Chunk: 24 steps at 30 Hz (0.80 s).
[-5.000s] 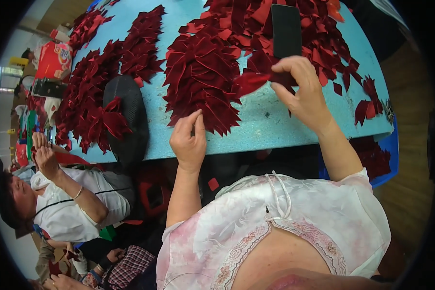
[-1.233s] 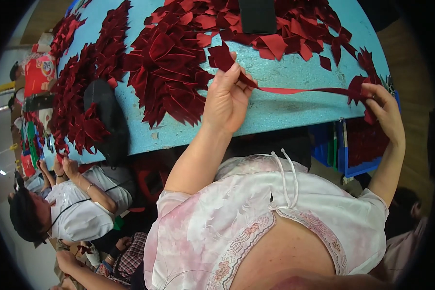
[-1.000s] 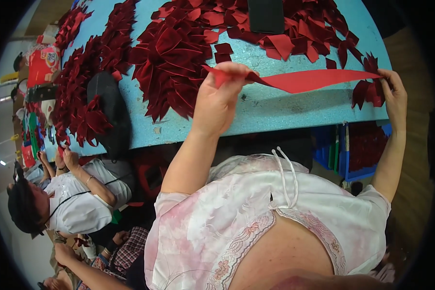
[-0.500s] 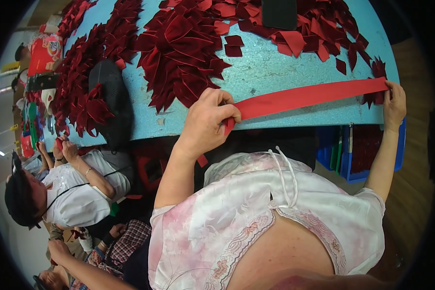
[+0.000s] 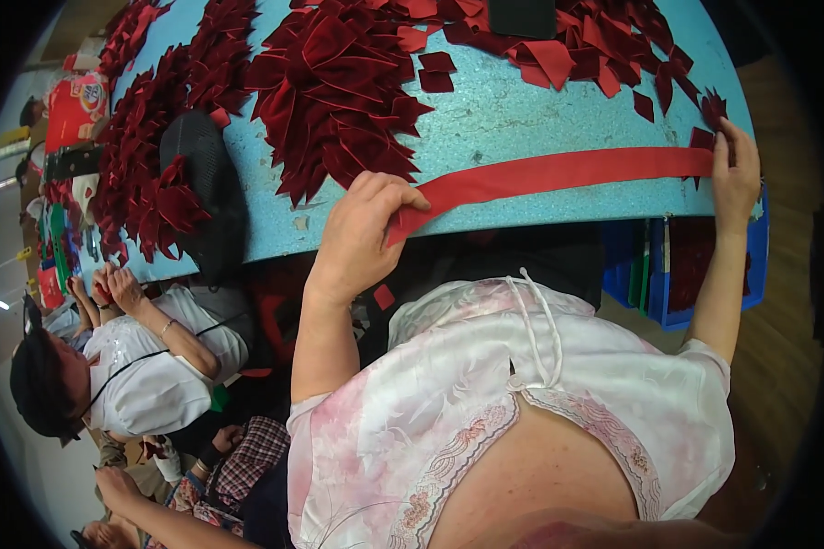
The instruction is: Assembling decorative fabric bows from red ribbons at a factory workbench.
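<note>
A long red fabric ribbon (image 5: 558, 176) stretches across the front edge of the table, bowed slightly upward in the middle. My left hand (image 5: 362, 229) grips its left end between thumb and fingers, and a short tail hangs below the thumb. At the right end, my right hand (image 5: 738, 169) pinches the ribbon, fingers pointing away from me. Dark red velvet petals (image 5: 700, 146) lie beside that hand, partly hidden by it. Just beyond my left hand is a large heap of layered dark red velvet petals (image 5: 334, 101).
The light blue table (image 5: 522, 110) carries loose red fabric squares (image 5: 549, 62), a black phone (image 5: 522, 16) and a black mesh cap-like item (image 5: 206, 197). Blue crates (image 5: 677, 302) stand below the right edge. Co-workers, one in a white top (image 5: 165, 357), sit at left.
My left hand has moved left, and my right hand slightly left and away from me. The ribbon now lies more level, and the folded tail at my left hand looks more spread out.
</note>
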### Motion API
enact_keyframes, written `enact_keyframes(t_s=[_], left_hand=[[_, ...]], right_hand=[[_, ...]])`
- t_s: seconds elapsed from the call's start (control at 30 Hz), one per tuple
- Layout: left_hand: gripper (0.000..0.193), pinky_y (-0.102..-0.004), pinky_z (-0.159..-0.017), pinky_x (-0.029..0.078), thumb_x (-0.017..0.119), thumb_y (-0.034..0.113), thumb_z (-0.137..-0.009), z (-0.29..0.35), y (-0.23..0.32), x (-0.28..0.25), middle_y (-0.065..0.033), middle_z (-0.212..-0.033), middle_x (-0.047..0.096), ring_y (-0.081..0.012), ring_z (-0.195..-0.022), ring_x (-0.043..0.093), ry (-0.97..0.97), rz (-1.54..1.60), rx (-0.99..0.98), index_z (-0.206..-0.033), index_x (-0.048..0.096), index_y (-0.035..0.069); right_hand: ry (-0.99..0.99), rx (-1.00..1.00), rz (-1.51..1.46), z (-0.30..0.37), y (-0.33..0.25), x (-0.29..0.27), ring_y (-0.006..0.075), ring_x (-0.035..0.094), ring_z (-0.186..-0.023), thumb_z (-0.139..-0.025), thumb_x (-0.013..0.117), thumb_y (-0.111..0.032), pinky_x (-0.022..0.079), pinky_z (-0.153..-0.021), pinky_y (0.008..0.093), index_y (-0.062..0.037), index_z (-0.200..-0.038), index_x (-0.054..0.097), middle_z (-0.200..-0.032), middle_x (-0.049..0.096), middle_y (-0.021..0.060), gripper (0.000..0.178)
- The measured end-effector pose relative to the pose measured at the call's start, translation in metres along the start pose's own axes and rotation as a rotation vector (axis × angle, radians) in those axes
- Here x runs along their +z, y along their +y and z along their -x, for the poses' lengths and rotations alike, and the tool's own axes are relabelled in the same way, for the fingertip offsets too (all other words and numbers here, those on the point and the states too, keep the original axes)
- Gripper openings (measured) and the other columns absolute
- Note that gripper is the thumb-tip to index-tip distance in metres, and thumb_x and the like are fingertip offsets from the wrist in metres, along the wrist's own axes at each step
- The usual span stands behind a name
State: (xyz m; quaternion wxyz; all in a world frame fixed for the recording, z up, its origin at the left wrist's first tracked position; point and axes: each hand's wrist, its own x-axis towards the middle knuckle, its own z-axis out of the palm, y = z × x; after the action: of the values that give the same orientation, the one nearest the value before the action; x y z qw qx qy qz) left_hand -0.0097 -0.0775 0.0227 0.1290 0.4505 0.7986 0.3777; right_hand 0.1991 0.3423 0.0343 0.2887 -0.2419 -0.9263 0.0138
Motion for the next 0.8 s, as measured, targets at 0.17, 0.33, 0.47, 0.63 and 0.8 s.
enact_keyframes(t_s=[0.17,0.33,0.47,0.63,0.8], left_hand=[[0.026,-0.0336,-0.075,0.045,0.06,-0.008,-0.061,0.005,-0.002,0.008,-0.0068,-0.093,0.06,-0.0274,-0.092,0.054,0.127,0.085,0.005,-0.083,0.064,0.006],[0.026,-0.0306,-0.081,0.044,0.06,-0.009,-0.064,-0.01,0.001,0.004,-0.0042,-0.091,0.061,-0.0227,-0.096,0.052,0.013,0.09,0.138,-0.086,0.065,0.004],[0.024,-0.0308,-0.079,0.044,0.063,-0.006,-0.068,-0.02,-0.005,0.007,-0.0047,-0.089,0.062,-0.0211,-0.092,0.053,-0.03,0.166,0.186,-0.089,0.066,0.004],[0.033,-0.0324,-0.076,0.044,0.066,-0.001,-0.067,-0.037,-0.004,0.018,-0.0058,-0.085,0.063,-0.0221,-0.084,0.055,-0.109,0.183,0.061,-0.098,0.066,0.008],[0.048,-0.0319,-0.074,0.044,0.071,0.004,-0.07,-0.065,0.017,0.033,-0.0064,-0.084,0.063,-0.0206,-0.082,0.054,-0.193,0.107,0.098,-0.117,0.06,0.01]], right_hand=[[-0.107,-0.263,-0.266,0.019,-0.094,0.02,0.0235,0.059,-0.094,-0.082,0.061,0.0,0.047,-0.08,0.0328,-0.004,-0.102,0.061,-0.099,0.061,0.0109,0.021],[-0.205,-0.286,-0.568,0.044,-0.163,0.034,0.0239,0.061,-0.087,-0.081,0.058,0.004,0.048,-0.077,0.0325,-0.002,-0.098,0.062,-0.095,0.062,0.0125,0.019],[-0.299,-0.067,-0.839,0.054,-0.185,0.043,0.0217,0.062,-0.085,-0.085,0.054,0.003,0.049,-0.077,0.0307,-0.0017,-0.103,0.061,-0.095,0.063,0.0118,0.02],[-0.388,0.131,-1.012,0.055,-0.182,0.047,0.02,0.061,-0.086,-0.088,0.053,-0.003,0.048,-0.079,0.0286,-0.0026,-0.112,0.058,-0.097,0.062,0.0105,0.025],[-0.41,0.117,-1.187,0.058,-0.178,0.049,0.0184,0.059,-0.086,-0.084,0.062,-0.01,0.048,-0.08,0.0284,-0.0052,-0.122,0.053,-0.099,0.061,0.0091,0.039]])
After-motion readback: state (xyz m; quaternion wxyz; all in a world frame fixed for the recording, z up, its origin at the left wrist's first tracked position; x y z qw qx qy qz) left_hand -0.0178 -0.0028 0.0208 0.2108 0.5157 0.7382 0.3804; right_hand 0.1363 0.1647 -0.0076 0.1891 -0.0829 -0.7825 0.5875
